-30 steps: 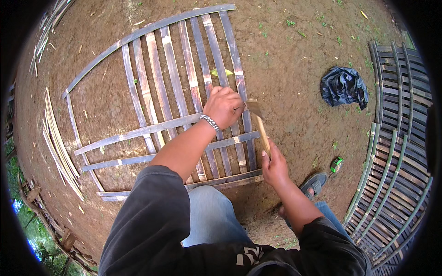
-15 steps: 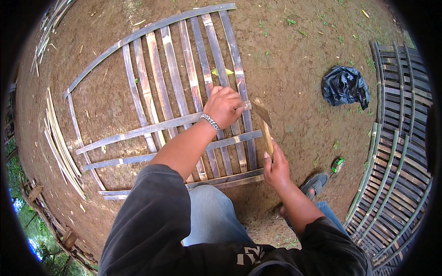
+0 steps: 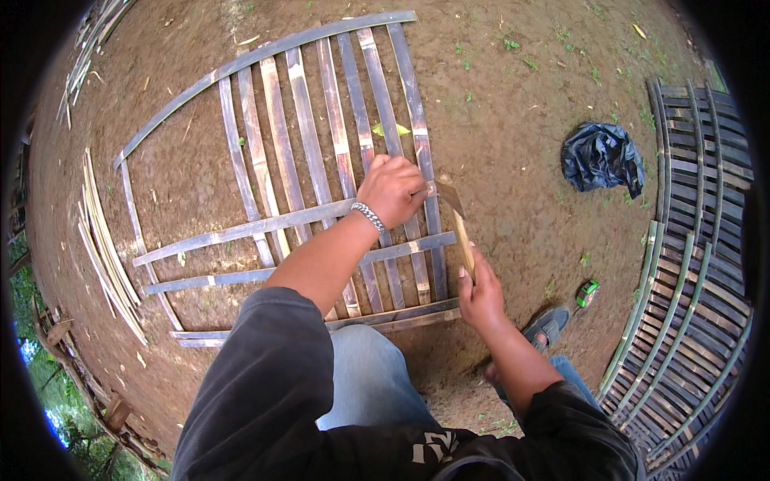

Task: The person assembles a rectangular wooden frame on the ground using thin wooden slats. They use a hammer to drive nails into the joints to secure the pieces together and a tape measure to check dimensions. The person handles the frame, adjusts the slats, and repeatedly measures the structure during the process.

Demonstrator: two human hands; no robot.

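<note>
My left hand (image 3: 391, 191) is closed in a pinch over the right end of a bamboo cross slat (image 3: 241, 231); whatever its fingertips hold is too small to make out. Below that slat runs a second cross slat (image 3: 321, 264), and both lie over several upright bamboo slats (image 3: 309, 128) of a flat frame on the ground. My right hand (image 3: 482, 293) is wrapped round the wooden handle of a hatchet-like tool (image 3: 460, 228). Its flat, dark metal head is close beside my left fingertips, at the slat's end. A curved slat (image 3: 265, 50) forms the frame's far edge.
Thin bamboo strips (image 3: 104, 248) lie at the left, with more strips (image 3: 88, 52) at the far left. On the right are a crumpled black plastic bag (image 3: 601, 159), a green tape measure (image 3: 587, 293) and a large slatted bamboo panel (image 3: 682, 321). My sandalled foot (image 3: 547, 327) is near.
The tool's metal head has shifted slightly left and down, closer to my left fingertips. My left hand keeps its pinch at the slat's end, and the whole view has moved a little.
</note>
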